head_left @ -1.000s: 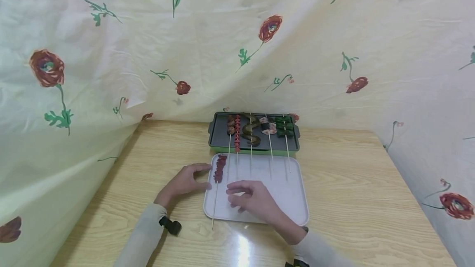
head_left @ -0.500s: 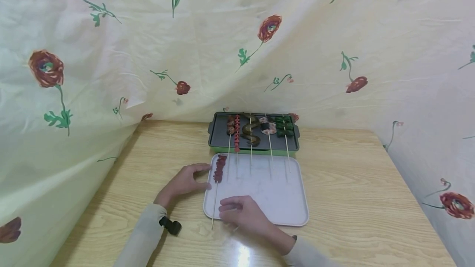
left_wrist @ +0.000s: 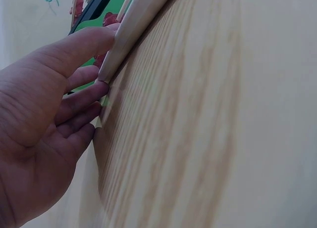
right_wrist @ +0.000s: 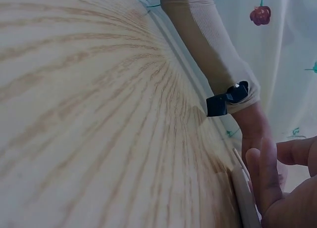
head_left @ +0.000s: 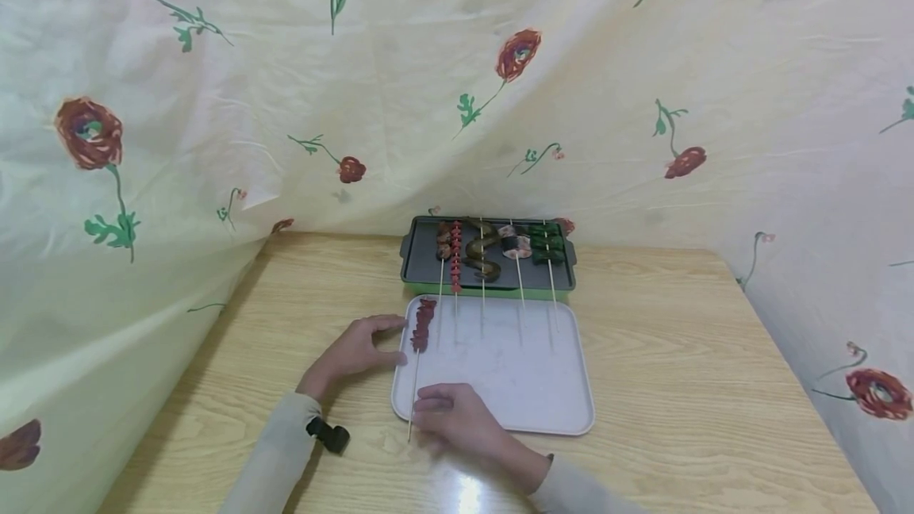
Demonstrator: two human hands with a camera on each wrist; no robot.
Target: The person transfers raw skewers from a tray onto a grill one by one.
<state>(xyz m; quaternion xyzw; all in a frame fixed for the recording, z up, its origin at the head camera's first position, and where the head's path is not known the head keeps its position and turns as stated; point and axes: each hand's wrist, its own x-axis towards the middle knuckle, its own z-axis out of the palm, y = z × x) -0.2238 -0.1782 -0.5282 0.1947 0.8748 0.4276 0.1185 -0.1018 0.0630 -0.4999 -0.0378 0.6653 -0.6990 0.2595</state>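
A skewer of dark red meat pieces (head_left: 423, 325) lies along the left side of a white tray (head_left: 528, 387), its stick's lower end jutting past the front rim. My left hand (head_left: 360, 347) rests at the tray's left rim, thumb and fingers apart. In the left wrist view, the thumb and fingertips of this hand (left_wrist: 59, 84) meet the tray's edge (left_wrist: 136, 27). My right hand (head_left: 460, 423) is over the tray's front left, fingertips right beside the skewer's stick. From the right wrist view, its fingers (right_wrist: 267, 181) are extended near the stick (right_wrist: 240, 159) above the rim.
Behind the tray stands a dark grill pan (head_left: 423, 264) with a green base. Across it lie several skewers, among them red beads (head_left: 456, 256), a wavy brown piece (head_left: 485, 248) and green leaves (head_left: 547, 244); their sticks reach over the tray. A flowered cloth (head_left: 428, 101) hangs behind the wooden table (head_left: 664, 355).
My right hand has moved left and toward the front, from over the middle of the tray to beside the meat skewer's stick. The left hand and the skewers have stayed put.
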